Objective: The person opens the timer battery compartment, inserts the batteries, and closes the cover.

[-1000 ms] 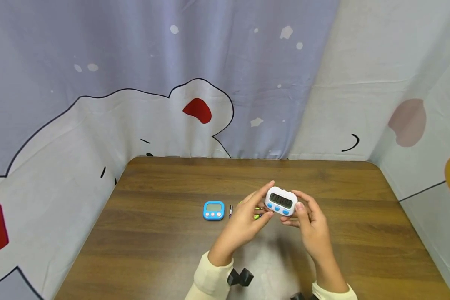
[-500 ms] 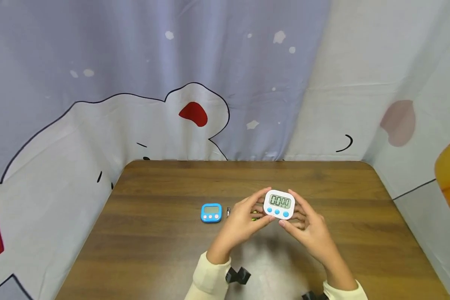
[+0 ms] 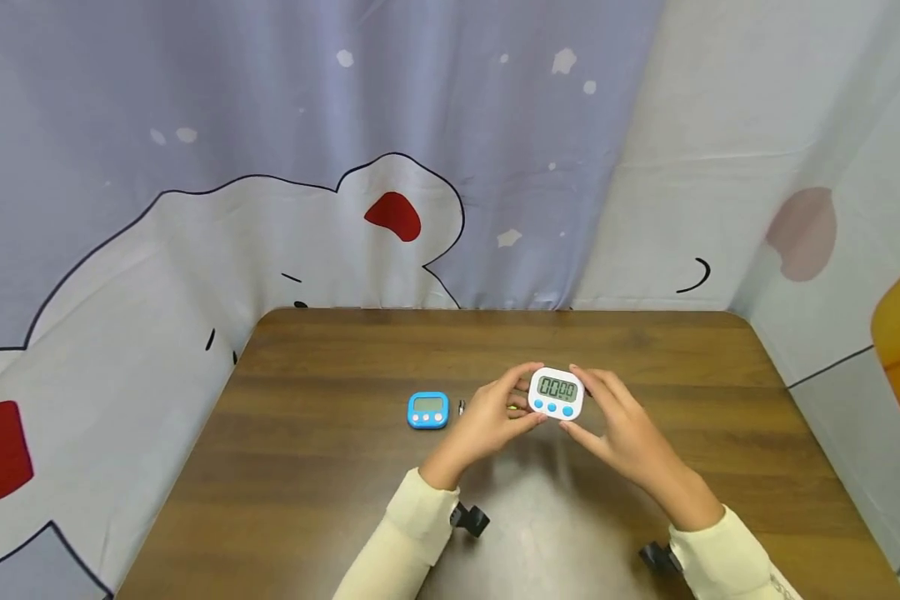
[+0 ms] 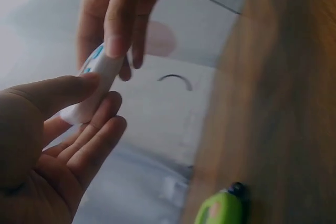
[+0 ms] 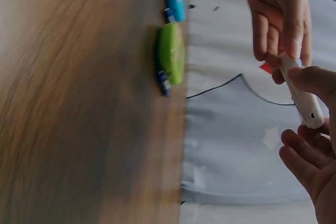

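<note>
A white digital timer [image 3: 555,394] with blue buttons is held up above the table, its screen reading 00 00. My left hand [image 3: 487,421] pinches its left end between thumb and fingers. At the other end, the right hand [image 3: 630,429] grips the timer with the thumb at the lower edge and the index finger at the top. In the left wrist view the white timer [image 4: 94,85] appears edge-on between both hands. The right wrist view shows its narrow side, and a small dark slot is visible on the white case [image 5: 304,98].
On the table [image 3: 307,467] lies a blue timer [image 3: 427,411], with a small battery [image 3: 461,407] right of it. A green timer [image 5: 171,53], mostly hidden behind my left hand in the head view, has another battery [image 5: 164,82] beside it. A patterned curtain [image 3: 390,100] borders the table.
The white timer has tilted toward the head camera, and its screen has gone from darkened to readable digits. The right thumb has slid from its right face to the lower edge.
</note>
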Motion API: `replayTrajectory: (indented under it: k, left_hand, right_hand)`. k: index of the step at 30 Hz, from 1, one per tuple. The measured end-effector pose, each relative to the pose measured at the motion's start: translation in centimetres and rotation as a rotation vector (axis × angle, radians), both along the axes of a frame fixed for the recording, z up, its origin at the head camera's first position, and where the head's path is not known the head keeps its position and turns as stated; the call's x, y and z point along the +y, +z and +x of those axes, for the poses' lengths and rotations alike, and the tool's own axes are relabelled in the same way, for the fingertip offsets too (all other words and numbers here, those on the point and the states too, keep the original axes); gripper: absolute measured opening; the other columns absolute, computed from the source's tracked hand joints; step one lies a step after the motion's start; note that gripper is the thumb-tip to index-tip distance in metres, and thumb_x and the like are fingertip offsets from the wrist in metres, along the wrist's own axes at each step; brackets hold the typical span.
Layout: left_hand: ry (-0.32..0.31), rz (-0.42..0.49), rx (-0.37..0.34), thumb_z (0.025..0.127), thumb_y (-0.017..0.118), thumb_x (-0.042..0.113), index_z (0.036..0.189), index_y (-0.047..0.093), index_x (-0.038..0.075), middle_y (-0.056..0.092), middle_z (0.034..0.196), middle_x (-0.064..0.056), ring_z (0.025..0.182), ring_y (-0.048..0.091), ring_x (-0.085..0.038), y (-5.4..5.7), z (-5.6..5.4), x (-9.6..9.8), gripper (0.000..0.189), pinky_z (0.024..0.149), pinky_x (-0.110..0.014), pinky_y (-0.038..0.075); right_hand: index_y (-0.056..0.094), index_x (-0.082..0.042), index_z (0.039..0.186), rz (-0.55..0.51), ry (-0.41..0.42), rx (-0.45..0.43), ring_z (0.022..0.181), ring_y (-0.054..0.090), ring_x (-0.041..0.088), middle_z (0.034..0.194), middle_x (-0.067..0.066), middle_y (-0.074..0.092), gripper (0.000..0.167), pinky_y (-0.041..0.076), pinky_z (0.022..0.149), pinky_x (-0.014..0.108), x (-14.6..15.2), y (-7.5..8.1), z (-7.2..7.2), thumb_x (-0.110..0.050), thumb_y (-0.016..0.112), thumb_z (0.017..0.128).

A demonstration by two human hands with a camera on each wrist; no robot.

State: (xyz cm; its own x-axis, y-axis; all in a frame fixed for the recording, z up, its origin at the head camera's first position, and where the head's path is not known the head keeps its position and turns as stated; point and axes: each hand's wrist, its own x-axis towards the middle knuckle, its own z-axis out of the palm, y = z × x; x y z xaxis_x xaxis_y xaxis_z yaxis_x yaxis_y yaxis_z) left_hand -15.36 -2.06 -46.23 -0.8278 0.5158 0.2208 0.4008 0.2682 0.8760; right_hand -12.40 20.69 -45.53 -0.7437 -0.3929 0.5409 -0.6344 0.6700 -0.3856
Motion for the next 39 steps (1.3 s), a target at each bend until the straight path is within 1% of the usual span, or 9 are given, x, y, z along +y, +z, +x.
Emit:
replayTrajectory:
  k: [3,6,14,18,23,26,29,32,39]
  left_hand:
    - [-0.019,-0.033,-0.003,0.085,0.075,0.006,0.146,0.038,0.015,0.063,0.114,-0.007,0.090,0.065,-0.003,-0.5,-0.8,0.5,0.071,0.076,-0.014,0.053]
    - [-0.045,-0.101,0.010,0.085,0.075,0.005,0.145,0.037,0.013,0.064,0.113,-0.009,0.091,0.066,-0.003,-0.7,-1.5,1.0,0.071,0.075,-0.012,0.052]
    - [-0.109,-0.318,0.145,0.088,0.074,0.013,0.137,0.039,0.005,0.065,0.106,-0.009,0.088,0.066,-0.008,-0.8,-3.0,2.2,0.060,0.072,-0.008,0.050]
    - [-0.119,-0.427,0.159,0.088,0.074,0.019,0.138,0.041,0.005,0.063,0.113,-0.007,0.096,0.064,-0.009,-1.3,-3.3,2.2,0.062,0.077,-0.011,0.049]
    - [-0.068,-0.618,0.187,0.088,0.074,0.033,0.148,0.037,0.011,0.055,0.130,-0.005,0.110,0.060,-0.014,-2.0,-3.4,1.2,0.073,0.088,-0.025,0.052]
    - [-0.021,-0.696,0.199,0.086,0.075,0.037,0.149,0.037,0.013,0.050,0.136,-0.005,0.117,0.056,-0.018,-2.4,-3.5,0.0,0.077,0.095,-0.033,0.050]
    - [0.000,-0.732,0.206,0.085,0.076,0.037,0.149,0.037,0.011,0.048,0.138,-0.007,0.124,0.050,-0.021,-2.8,-3.8,-1.2,0.079,0.101,-0.036,0.046]
    - [-0.002,-0.759,0.200,0.084,0.077,0.037,0.149,0.036,0.008,0.048,0.140,-0.009,0.127,0.048,-0.023,-3.1,-3.9,-2.2,0.083,0.104,-0.036,0.043]
    - [-0.020,-0.837,0.141,0.084,0.077,0.040,0.150,0.034,0.006,0.045,0.144,-0.012,0.129,0.047,-0.026,-3.6,-3.5,-3.5,0.086,0.105,-0.037,0.042]
  right_hand:
    - [0.047,-0.004,0.142,0.037,0.004,0.020,0.109,0.057,0.024,0.122,0.013,0.055,0.079,0.053,0.090,0.040,0.5,-0.5,-0.6,-0.024,0.083,0.076]
    - [0.048,-0.002,0.140,0.081,0.004,0.025,0.108,0.058,0.026,0.120,0.012,0.057,0.077,0.053,0.087,0.044,1.2,-0.9,-1.1,-0.027,0.083,0.076]
    - [0.054,-0.004,0.132,0.219,-0.026,-0.041,0.109,0.056,0.027,0.120,0.008,0.058,0.071,0.055,0.079,0.047,2.6,-1.4,-2.2,-0.037,0.081,0.076]
    - [0.058,-0.003,0.126,0.266,-0.031,-0.071,0.109,0.056,0.028,0.119,0.009,0.057,0.068,0.053,0.083,0.048,2.8,-1.7,-2.5,-0.042,0.080,0.075]
    - [0.060,-0.002,0.123,0.286,-0.047,-0.099,0.105,0.057,0.032,0.115,0.010,0.058,0.069,0.049,0.088,0.052,3.7,-2.9,-2.9,-0.043,0.081,0.072]
    - [0.059,-0.002,0.126,0.285,-0.057,-0.151,0.107,0.056,0.031,0.117,0.010,0.057,0.071,0.048,0.090,0.052,4.4,-3.8,-3.2,-0.044,0.081,0.073]
    - [0.058,-0.003,0.130,0.283,-0.071,-0.220,0.111,0.054,0.030,0.120,0.009,0.056,0.073,0.049,0.090,0.053,4.9,-4.4,-3.3,-0.045,0.081,0.075]
    - [0.056,-0.004,0.134,0.281,-0.077,-0.287,0.114,0.052,0.031,0.124,0.010,0.055,0.073,0.049,0.088,0.055,5.2,-4.8,-3.4,-0.045,0.080,0.078]
    - [0.052,-0.005,0.138,0.268,-0.081,-0.387,0.122,0.049,0.036,0.131,0.013,0.051,0.071,0.046,0.092,0.059,5.6,-5.9,-3.7,-0.044,0.076,0.084]
